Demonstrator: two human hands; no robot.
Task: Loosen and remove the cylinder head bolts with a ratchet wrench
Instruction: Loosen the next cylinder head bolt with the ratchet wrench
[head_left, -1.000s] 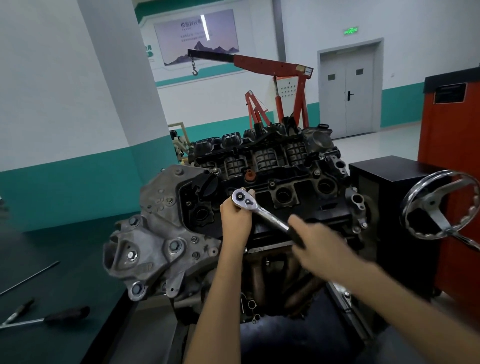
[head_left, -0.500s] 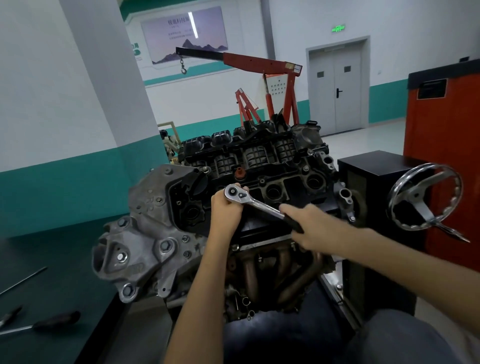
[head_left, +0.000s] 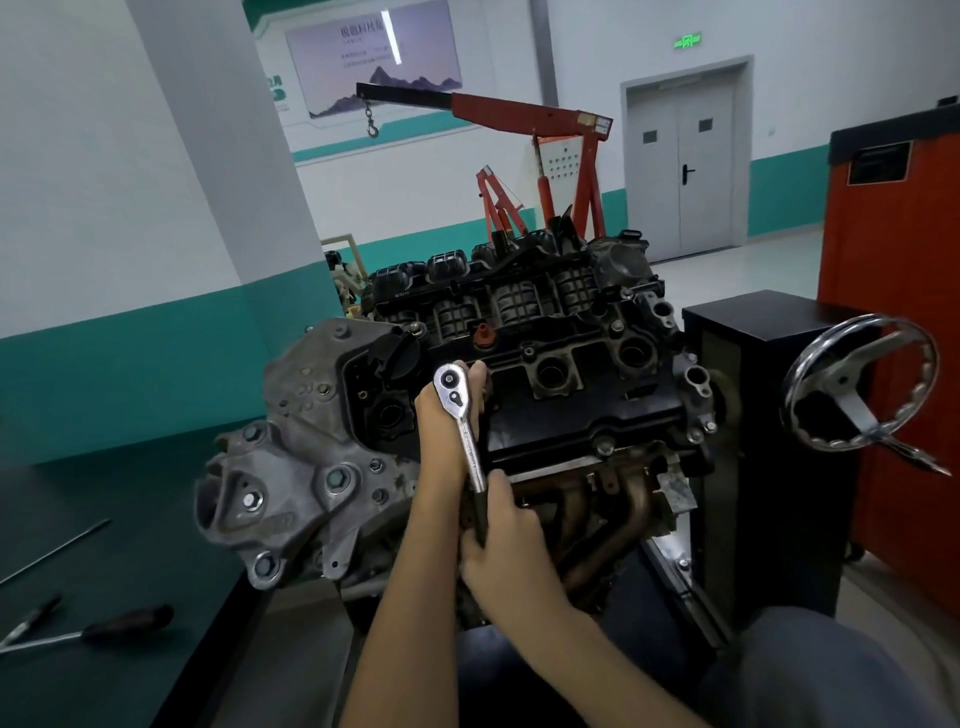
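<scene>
Now the chrome black-handled ratchet wrench (head_left: 467, 441) points down mid-frame, swung from rightward. Left grip (head_left: 434, 418) curls round its head; right grip (head_left: 501, 545) clasps the handle.

The engine (head_left: 566, 364) sat dead centre, with the ratchet wrench (head_left: 470, 447) on its near top edge, handle pointing back toward the person. The left hand (head_left: 439, 421) cupped the wrench head from the left; the right hand (head_left: 506, 545) gripped the handle end, nearer the body, just beside the left forearm. To the engine's right stood a handwheel (head_left: 854, 410). Far left, a screwdriver (head_left: 119, 623) lay on the bench (head_left: 130, 519). Behind the engine stood a hoist (head_left: 519, 111).
</scene>
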